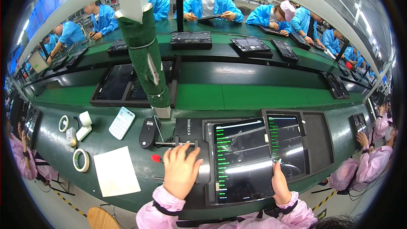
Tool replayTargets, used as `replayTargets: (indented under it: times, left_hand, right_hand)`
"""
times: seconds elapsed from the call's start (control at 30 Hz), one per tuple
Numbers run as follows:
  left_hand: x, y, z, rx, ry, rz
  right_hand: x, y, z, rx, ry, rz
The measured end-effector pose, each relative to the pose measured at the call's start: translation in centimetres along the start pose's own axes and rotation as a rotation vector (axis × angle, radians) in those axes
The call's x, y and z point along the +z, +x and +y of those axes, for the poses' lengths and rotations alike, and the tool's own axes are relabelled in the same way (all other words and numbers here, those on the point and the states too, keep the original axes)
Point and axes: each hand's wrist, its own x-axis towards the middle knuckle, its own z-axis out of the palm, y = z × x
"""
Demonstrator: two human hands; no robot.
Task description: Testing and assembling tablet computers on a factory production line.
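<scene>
My left hand [181, 170] has its fingers spread over a clamp fixture with metal rods [174, 143]; its fingertips are close to the bar. A red knob [157, 158] shows beside that hand. Right of it, a tablet [243, 161] with a lit dark screen and green lines of text lies in the fixture. My right hand [280, 184] is at the tablet's lower right edge, thumb side along the rim; its other fingers are partly hidden. Behind this edge, a second lit tablet [286, 144] sits in one compartment of a black tray [318, 142].
Left are a white sheet [116, 171], tape rolls [81, 161], a white calculator [122, 123] and a black mouse [149, 132]. A green-wrapped post [146, 55] rises mid-table. Beyond it stand a tray with dark panels [114, 82] and a green conveyor [254, 95]. Co-workers [212, 6] sit opposite and alongside.
</scene>
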Motion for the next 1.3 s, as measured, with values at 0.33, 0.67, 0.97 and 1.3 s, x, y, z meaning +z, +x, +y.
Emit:
replayTargets:
  times: [0.33, 0.67, 0.97, 1.3]
  left_hand:
    - [-4.2, -0.7, -3.2, -0.041, 0.025, 0.169]
    - [-3.7, -1.8, -6.6, -0.447, -0.36, 0.163]
    - [-3.3, -2.2, -6.5, -0.271, -0.265, 0.201]
    - [-2.4, -2.1, -6.7, -0.101, -0.176, 0.278]
  right_hand:
    - [2.7, -0.5, -1.6, -0.276, -0.286, 0.004]
    - [3.7, -0.3, -1.4, -0.304, -0.312, 0.006]
    - [4.7, -1.2, -3.1, -0.291, -0.278, 0.023]
    - [5.4, -1.6, -4.0, -0.291, -0.329, 0.028]
